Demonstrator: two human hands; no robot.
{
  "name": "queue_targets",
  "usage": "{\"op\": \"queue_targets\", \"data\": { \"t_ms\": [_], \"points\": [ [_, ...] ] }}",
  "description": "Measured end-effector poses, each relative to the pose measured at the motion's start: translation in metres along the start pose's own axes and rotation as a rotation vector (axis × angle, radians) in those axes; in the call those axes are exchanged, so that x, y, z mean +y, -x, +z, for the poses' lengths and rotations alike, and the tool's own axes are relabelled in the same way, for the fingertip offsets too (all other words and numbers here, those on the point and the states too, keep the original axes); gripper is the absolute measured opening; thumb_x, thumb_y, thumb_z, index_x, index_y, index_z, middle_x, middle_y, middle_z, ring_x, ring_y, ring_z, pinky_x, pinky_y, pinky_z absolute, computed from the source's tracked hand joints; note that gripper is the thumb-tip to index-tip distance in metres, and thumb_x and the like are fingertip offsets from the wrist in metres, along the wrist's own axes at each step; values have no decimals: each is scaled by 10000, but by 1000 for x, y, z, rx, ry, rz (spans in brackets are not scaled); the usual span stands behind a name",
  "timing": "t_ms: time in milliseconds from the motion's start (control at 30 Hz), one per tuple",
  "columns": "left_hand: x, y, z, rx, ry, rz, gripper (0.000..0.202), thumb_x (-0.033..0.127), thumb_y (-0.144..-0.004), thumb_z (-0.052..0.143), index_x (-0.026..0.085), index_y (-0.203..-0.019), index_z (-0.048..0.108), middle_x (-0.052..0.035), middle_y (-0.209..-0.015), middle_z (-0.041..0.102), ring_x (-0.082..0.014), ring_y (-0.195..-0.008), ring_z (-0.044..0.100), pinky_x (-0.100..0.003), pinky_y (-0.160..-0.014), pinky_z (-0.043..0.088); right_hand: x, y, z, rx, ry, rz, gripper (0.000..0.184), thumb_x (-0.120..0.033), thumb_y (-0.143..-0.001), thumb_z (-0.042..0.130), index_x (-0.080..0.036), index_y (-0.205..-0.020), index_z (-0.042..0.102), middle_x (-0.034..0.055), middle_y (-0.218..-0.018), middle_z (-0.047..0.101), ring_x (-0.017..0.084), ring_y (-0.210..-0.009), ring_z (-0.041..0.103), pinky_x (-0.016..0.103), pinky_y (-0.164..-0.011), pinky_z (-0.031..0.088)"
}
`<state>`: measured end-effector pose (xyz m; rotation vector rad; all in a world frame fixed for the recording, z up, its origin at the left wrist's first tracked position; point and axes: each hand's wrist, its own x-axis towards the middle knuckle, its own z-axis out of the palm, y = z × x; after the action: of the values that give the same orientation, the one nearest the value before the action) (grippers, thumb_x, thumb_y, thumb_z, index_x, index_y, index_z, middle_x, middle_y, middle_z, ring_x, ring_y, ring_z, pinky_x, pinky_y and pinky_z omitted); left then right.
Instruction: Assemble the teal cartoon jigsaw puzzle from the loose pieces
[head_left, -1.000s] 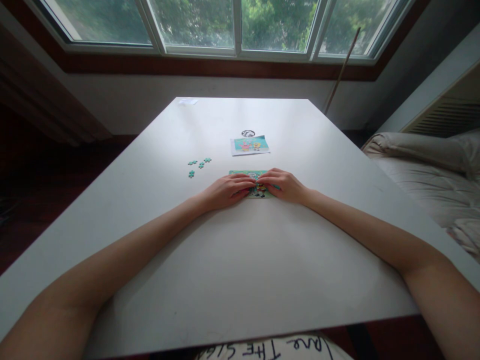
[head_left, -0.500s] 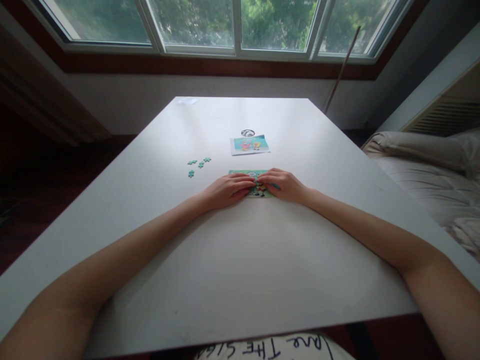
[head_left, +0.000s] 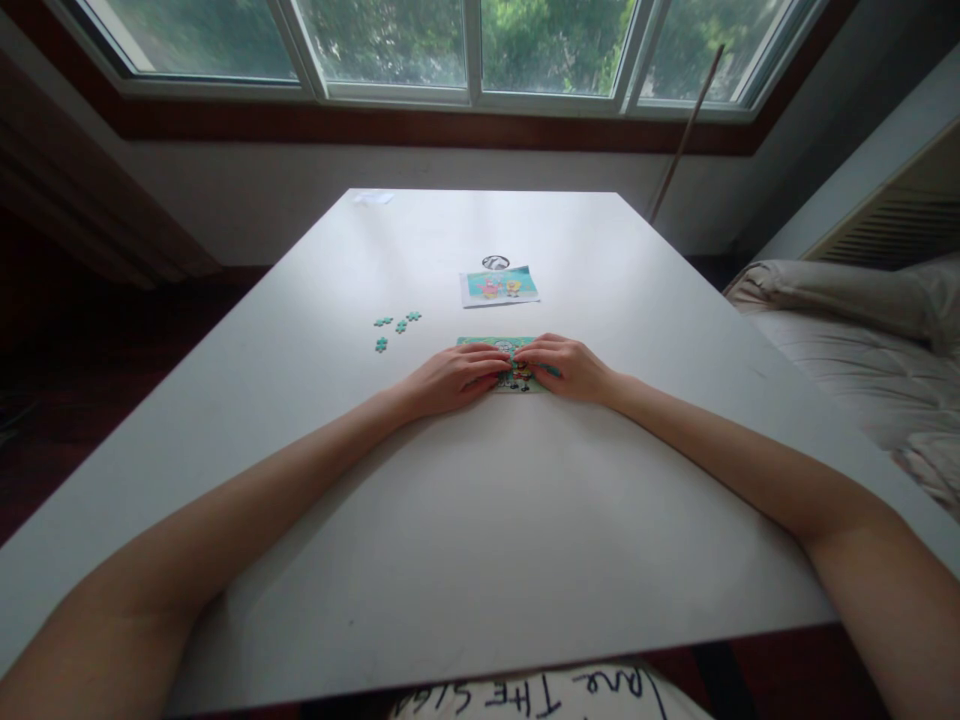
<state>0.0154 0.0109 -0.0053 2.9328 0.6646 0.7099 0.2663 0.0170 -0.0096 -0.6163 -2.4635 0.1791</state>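
Observation:
A small green jigsaw puzzle (head_left: 521, 381) with cartoon figures lies flat on the white table. My left hand (head_left: 466, 376) rests over its left part, fingers stretched out and lying flat, tips reaching the middle. From the other side, my right hand (head_left: 566, 366) bends over the right part. Its fingertips and thumb come together near the middle of the picture, close to the left fingertips. Whatever lies under those right fingertips is hidden. Both hands cover much of the puzzle. Several loose green puzzle pieces (head_left: 401, 326) lie to the left, beyond my left hand.
Behind the puzzle lies a picture card (head_left: 501, 286) with pink and yellow cartoon figures. A dark-outlined oval item (head_left: 496, 262) sits just past it. A whitish scrap (head_left: 373, 198) is at the table's (head_left: 480, 520) far left corner. A padded couch (head_left: 825, 330) stands at right.
The whole view has shifted very slightly. Both hands stay in place over the puzzle, and the loose pieces and card have not moved on the table.

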Motion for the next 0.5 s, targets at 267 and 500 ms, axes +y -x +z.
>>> {"op": "queue_targets", "data": {
  "t_ms": [267,500],
  "points": [
    [0,0,2,7,7,-29,340,299,-957,419,215,-1241,585,-68,-1227,637,-189,-1161,580,-337,-1002,491,-2,0,0,-8,-25,11,325,-104,-815,493,-214,-1076,654,55,-1080,703,187,-1015,632,358,-879,546],
    [0,0,1,-1,6,-21,327,297,-958,421,215,-1215,606,-65,-1213,645,-190,-1153,585,-333,-995,496,-2,-1,0,-9,12,-8,272,-137,-843,487,-219,-1032,665,55,-1067,699,189,-980,626,359,-872,544]
  ]
}}
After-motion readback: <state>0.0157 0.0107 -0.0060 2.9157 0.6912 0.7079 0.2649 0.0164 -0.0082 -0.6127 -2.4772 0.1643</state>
